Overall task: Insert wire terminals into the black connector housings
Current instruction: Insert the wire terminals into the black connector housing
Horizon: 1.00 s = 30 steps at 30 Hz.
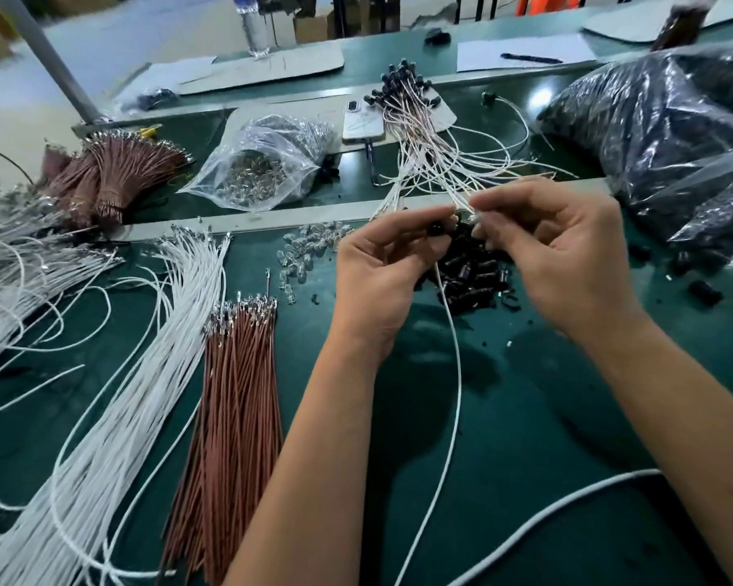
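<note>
L hand (pixel 381 264) pinches black housing (pixel 436 229), R hand (pixel 568 264) pinches white wire (pixel 455 365) tip, both above housing pile (pixel 472 274). Wire's light, floppy imo; we'd grip near terminal.

hands (pixel 381 268): 2 | phone (pixel 362 122): 1 | water bottle (pixel 255 29): 1

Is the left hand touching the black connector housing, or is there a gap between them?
Touching. The head view shows the left hand pinching the black connector housing between its fingertips, with no gap visible.
</note>
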Motion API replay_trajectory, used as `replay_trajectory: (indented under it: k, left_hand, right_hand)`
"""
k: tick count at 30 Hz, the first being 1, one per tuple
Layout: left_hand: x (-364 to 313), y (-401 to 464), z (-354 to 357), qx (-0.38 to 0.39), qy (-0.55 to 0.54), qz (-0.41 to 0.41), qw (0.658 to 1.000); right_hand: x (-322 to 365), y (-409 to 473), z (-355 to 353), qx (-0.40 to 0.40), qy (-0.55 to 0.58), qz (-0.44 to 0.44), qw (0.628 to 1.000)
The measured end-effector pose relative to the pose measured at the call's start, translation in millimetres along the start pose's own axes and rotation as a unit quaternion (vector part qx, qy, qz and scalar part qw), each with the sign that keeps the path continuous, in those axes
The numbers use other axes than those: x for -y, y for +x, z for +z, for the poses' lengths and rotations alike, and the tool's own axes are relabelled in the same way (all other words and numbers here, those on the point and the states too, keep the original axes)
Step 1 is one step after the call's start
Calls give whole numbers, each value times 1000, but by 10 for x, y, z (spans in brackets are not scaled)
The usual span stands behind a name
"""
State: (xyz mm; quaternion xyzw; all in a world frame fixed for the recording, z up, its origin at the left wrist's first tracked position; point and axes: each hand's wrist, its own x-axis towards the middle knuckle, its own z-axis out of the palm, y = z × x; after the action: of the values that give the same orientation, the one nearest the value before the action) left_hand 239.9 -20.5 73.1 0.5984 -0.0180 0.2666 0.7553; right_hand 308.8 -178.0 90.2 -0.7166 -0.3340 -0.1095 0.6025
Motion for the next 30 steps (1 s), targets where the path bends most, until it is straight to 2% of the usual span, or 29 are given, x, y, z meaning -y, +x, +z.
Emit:
replay_trajectory:
  k: [3, 7, 16, 23, 30]
  left_hand:
    - [13, -11, 21, 2, 16, 0, 1000]
    - [6, -23, 40, 6, 35, -9, 999]
    - [-18, -41, 24, 13, 47, -15, 999]
    - [8, -34, 2, 10, 76, -20, 997]
    - [2, -23, -37, 15, 122, -23, 992]
  right_hand:
    - [-8, -102, 34, -59, 4, -38, 998]
    - [-15, -127, 37, -86, -4, -60, 994]
    - [23, -164, 54, -32, -1, -81, 996]
    - [16, -122, 20, 2, -62, -132, 989]
    - [-15, -115, 13, 25, -88, -116, 989]
